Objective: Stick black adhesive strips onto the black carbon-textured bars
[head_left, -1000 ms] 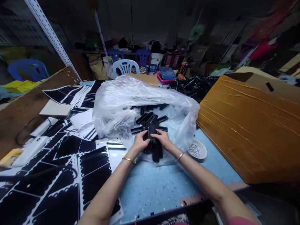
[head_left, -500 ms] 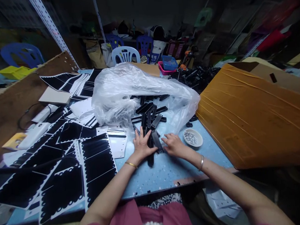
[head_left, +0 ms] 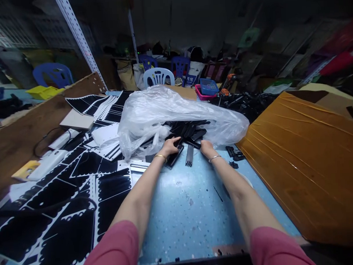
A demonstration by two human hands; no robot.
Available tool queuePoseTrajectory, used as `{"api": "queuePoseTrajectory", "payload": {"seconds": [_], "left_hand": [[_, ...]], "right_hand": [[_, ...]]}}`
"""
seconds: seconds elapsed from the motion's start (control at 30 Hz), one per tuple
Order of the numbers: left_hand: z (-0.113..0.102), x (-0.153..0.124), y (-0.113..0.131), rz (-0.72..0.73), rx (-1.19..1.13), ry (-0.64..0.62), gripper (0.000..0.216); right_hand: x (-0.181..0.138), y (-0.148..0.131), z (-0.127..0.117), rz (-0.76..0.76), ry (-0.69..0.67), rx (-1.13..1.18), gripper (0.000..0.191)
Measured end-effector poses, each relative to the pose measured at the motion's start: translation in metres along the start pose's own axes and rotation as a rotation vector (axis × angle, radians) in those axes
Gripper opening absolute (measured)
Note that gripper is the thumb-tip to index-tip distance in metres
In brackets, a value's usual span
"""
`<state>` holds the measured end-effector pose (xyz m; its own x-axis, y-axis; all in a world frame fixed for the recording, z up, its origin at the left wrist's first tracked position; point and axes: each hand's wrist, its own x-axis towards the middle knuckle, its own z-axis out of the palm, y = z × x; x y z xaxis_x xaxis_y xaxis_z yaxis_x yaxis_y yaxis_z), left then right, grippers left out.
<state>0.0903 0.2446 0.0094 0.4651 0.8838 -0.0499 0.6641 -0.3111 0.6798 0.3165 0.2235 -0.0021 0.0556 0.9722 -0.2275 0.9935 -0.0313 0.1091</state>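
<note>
A heap of black plastic comb-like strips (head_left: 190,130) spills from the mouth of a clear plastic bag (head_left: 170,109) on the blue table (head_left: 182,209). My left hand (head_left: 169,145) is stretched out to the heap, fingers curled over a black strip at its near edge. My right hand (head_left: 206,146) reaches to the heap's right side, fingers closed on the black strips there. One loose toothed strip (head_left: 189,157) lies on the table between my hands. Both wrists wear thin bangles.
Black-and-white scalloped die-cut sheets (head_left: 66,202) cover the table's left. An orange-brown board (head_left: 307,155) lies at the right. Small black parts (head_left: 235,153) sit beside my right hand. Plastic chairs (head_left: 158,76) and clutter stand beyond the table.
Both hands moved away from me, from the near table surface up to the bag's mouth. The strips I was handling are back by the heap. The small dish is now hidden under my right arm.
</note>
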Motion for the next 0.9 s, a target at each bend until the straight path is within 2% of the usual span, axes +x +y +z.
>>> {"api": "queuePoseTrajectory", "payload": {"seconds": [0.1,0.17,0.23,0.4,0.5,0.57,0.67,0.77,0.9], "left_hand": [[0.011,-0.023,0.008,0.107,-0.026,-0.083,0.075],[0.023,-0.05,0.007,0.221,-0.084,-0.12,0.071],[0.031,-0.078,0.001,0.259,-0.139,-0.11,0.066],[0.032,-0.12,-0.021,0.091,-0.308,-0.003,0.054],[0.031,-0.131,-0.024,-0.05,-0.252,0.067,0.055],[0.033,-0.138,-0.02,-0.085,-0.167,0.075,0.056],[0.038,-0.15,-0.01,-0.067,-0.098,0.061,0.054],[0.041,-0.165,-0.002,-0.012,-0.004,0.009,0.055],[0.04,-0.185,-0.004,0.061,0.031,-0.102,0.056]], "right_hand": [[0.0,0.007,-0.007,-0.012,0.004,0.019,0.033],[-0.013,0.01,-0.007,-0.035,0.028,0.037,0.027],[-0.035,0.011,-0.004,-0.049,0.069,0.059,0.027],[-0.092,-0.002,0.015,-0.042,0.105,0.146,0.036],[-0.105,-0.02,0.028,-0.002,0.076,0.199,0.046],[-0.105,-0.032,0.033,0.028,0.068,0.224,0.051],[-0.102,-0.044,0.034,0.063,0.063,0.244,0.052],[-0.106,-0.047,0.033,0.087,0.05,0.235,0.046],[-0.136,-0.038,0.035,0.052,0.012,0.216,0.038]]}}
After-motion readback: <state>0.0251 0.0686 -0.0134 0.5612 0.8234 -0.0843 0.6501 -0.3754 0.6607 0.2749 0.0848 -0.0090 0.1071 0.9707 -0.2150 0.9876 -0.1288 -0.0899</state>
